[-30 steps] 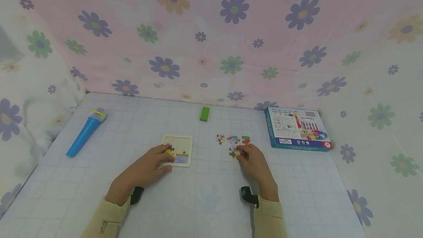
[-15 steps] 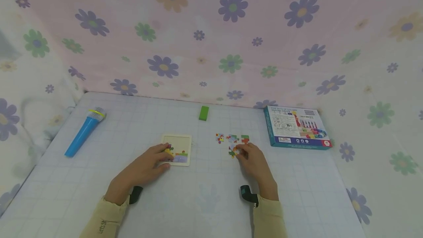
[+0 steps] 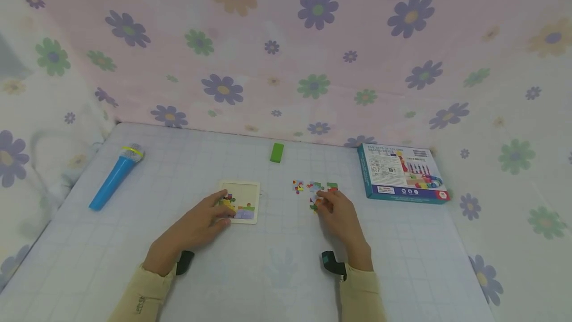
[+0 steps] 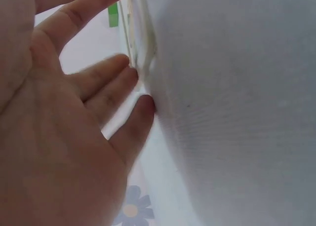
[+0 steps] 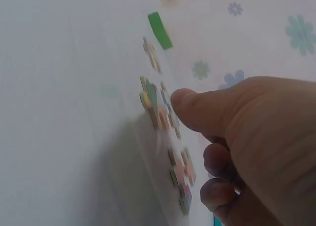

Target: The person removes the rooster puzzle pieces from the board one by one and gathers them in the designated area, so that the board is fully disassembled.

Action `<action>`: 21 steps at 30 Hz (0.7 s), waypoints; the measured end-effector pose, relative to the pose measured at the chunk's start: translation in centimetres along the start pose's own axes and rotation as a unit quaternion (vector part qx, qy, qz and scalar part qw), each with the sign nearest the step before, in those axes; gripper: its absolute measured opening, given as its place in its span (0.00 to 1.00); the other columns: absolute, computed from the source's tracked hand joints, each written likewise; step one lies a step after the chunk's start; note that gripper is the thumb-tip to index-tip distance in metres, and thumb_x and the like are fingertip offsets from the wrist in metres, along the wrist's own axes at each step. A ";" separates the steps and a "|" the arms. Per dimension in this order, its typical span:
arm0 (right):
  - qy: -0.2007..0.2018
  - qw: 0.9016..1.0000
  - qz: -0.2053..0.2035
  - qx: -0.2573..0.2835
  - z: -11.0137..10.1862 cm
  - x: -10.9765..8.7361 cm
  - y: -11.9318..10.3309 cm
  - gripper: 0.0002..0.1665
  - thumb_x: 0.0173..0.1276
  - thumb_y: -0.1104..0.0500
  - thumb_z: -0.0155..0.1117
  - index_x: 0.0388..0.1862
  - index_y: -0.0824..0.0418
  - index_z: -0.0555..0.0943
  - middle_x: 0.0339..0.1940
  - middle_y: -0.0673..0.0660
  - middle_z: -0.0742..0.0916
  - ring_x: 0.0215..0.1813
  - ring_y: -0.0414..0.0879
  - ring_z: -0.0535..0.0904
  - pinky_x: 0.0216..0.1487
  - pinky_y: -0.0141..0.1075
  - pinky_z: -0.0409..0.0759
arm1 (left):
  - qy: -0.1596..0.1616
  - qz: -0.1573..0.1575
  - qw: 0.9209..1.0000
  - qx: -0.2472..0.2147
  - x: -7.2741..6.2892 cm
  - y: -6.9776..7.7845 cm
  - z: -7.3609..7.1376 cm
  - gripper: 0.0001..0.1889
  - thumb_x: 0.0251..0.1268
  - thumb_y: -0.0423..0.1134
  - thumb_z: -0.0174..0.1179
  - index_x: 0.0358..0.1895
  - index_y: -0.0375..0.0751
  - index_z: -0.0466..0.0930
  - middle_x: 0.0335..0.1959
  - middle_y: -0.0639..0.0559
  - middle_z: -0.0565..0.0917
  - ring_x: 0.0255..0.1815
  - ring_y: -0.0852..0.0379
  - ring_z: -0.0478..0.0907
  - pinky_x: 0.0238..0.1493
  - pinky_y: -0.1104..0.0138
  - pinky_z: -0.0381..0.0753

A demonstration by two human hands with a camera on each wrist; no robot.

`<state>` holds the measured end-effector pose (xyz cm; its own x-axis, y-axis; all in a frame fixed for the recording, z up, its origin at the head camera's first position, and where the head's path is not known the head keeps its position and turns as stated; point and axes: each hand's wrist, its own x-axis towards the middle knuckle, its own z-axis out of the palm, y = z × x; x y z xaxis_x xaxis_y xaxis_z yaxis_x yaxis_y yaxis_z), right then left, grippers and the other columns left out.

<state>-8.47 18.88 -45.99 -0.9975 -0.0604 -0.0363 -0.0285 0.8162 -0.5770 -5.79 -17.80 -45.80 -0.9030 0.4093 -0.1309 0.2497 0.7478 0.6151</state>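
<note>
My left hand lies over the left side of a cream puzzle tray, its fingers extended and touching it. Along the tray's bottom and left side sit colourful jigsaw pieces, partly covered by those fingers. My right hand hovers at several loose jigsaw pieces on the table. One piece lies close by its thumb, below a row with a left piece, a middle piece and a right piece. The right wrist view shows the thumb apart from the pieces, other fingers loosely bent, nothing visibly held.
A green block lies at the back of the white table. To the left is a blue toy microphone. A flat printed box lies at the right. Flowered cloth hangs behind the table.
My right hand has shifted slightly; its fingers have left the lower loose piece, and the index finger now reaches up toward the row. The left hand stays on the tray, its fingers slightly more spread.
</note>
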 end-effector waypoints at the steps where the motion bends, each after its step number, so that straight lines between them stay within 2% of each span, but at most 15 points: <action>1: 0.004 1.000 -0.009 0.002 0.1 0.1 -0.2 0.19 0.70 0.62 0.68 0.59 0.60 0.85 0.40 0.55 0.85 0.40 0.46 0.75 0.44 0.39 0.77 | -0.002 -0.004 1.000 0.004 0.0 0.1 -0.1 0.12 0.74 0.42 0.61 0.56 0.50 0.86 0.80 0.37 0.61 0.80 0.32 0.58 0.75 0.38 0.63; 5: 0.001 0.999 -0.034 -0.006 0.9 0.1 -1.5 0.18 0.69 0.62 0.69 0.57 0.60 0.86 0.37 0.53 0.84 0.36 0.44 0.73 0.41 0.37 0.74 | -0.014 -0.017 1.000 0.020 -0.2 0.5 -0.5 0.14 0.75 0.42 0.60 0.59 0.51 0.86 0.80 0.33 0.59 0.80 0.30 0.56 0.76 0.36 0.61; 12: -0.040 0.997 -0.067 -0.008 3.1 0.0 -4.3 0.18 0.69 0.59 0.70 0.57 0.56 0.86 0.39 0.49 0.84 0.38 0.41 0.74 0.43 0.36 0.77 | -0.032 -0.023 0.999 0.036 -0.7 1.1 -1.1 0.17 0.76 0.43 0.59 0.63 0.51 0.84 0.80 0.32 0.59 0.80 0.30 0.57 0.74 0.36 0.63; 21: -0.096 0.987 -0.129 -0.009 5.8 0.0 -8.9 0.18 0.72 0.56 0.69 0.59 0.55 0.85 0.43 0.49 0.85 0.42 0.40 0.79 0.46 0.34 0.81 | -0.042 -0.014 0.999 0.021 -0.6 0.7 -1.6 0.19 0.75 0.42 0.59 0.65 0.48 0.81 0.80 0.32 0.59 0.79 0.29 0.57 0.73 0.35 0.64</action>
<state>-7.80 8.28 -45.64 -0.9263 -0.3741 -0.0456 -0.2823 0.7690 -0.5735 -5.64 -18.33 -44.07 -0.8777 0.4294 -0.2126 0.2415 0.7797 0.5777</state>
